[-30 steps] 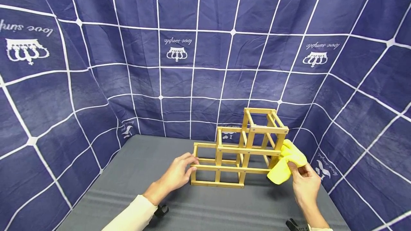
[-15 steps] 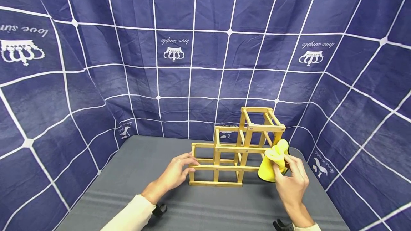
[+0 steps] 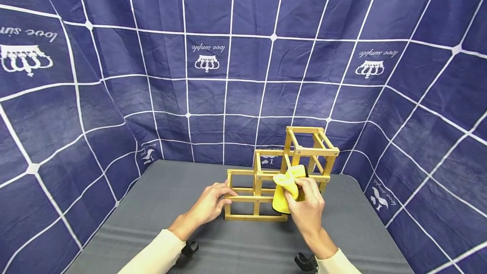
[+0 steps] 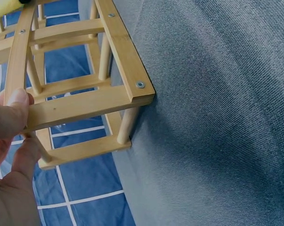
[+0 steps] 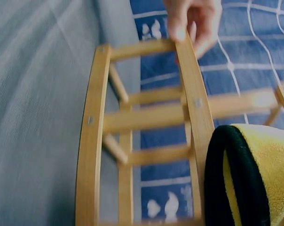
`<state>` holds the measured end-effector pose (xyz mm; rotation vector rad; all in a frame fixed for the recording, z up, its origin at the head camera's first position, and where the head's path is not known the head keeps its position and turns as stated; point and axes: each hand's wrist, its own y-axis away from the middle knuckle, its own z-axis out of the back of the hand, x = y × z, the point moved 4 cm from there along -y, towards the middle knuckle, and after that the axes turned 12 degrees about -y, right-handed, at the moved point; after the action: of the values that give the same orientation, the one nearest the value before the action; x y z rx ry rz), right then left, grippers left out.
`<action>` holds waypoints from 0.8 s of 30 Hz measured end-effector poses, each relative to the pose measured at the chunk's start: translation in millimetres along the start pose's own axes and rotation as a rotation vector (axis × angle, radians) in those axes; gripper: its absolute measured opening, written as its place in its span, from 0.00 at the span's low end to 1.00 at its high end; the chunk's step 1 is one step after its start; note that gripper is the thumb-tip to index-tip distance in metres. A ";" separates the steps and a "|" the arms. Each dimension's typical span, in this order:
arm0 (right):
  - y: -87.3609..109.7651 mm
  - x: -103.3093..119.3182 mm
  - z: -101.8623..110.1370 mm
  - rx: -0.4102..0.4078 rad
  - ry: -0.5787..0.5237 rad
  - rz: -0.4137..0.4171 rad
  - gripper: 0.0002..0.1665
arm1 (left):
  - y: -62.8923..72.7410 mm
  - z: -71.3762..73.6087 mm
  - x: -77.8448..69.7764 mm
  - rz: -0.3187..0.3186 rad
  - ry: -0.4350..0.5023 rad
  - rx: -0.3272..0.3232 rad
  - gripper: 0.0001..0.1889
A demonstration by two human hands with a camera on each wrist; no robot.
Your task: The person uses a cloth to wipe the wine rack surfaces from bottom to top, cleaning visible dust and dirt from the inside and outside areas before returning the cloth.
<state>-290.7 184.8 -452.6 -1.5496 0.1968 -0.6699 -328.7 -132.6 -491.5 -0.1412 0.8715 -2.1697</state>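
A stepped wooden rack [image 3: 256,199] of slats and dowels stands on the grey surface, lowest at its left and tallest at its right. My left hand [image 3: 209,202] grips the rack's left end; in the left wrist view its thumb [image 4: 19,101] lies on a slat near a corner. My right hand [image 3: 307,206] pinches a bunched yellow cloth [image 3: 286,189] with a dark edge against the rack's front, around the middle slats. In the right wrist view the cloth [image 5: 278,169] lies by a long slat, and my right fingers are out of sight there.
Grey fabric [image 3: 152,215] covers the work surface. A blue curtain [image 3: 243,62] with white grid lines hangs behind the rack and along both sides. Each wrist wears a dark strap [image 3: 306,262].
My right hand has slid the yellow cloth leftward along the rack, from its right end to the middle. The left hand keeps its hold on the left end, and the rack stays put.
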 end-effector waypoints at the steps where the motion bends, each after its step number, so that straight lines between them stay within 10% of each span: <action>1: -0.1 4.0 -7.4 0.009 -0.002 0.006 0.21 | -0.4 0.3 -0.1 0.001 -0.003 0.003 0.16; 13: -4.7 44.7 -73.4 0.153 0.036 0.064 0.24 | 0.2 1.2 -0.5 0.034 0.003 0.033 0.15; 24: -6.9 20.8 -28.9 0.119 0.148 0.079 0.21 | -1.7 -0.2 -3.0 0.041 -0.021 0.034 0.12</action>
<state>-290.7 150.4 -441.3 -1.3726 0.3214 -0.7215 -327.8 -129.7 -490.1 -0.1286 0.8185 -2.1403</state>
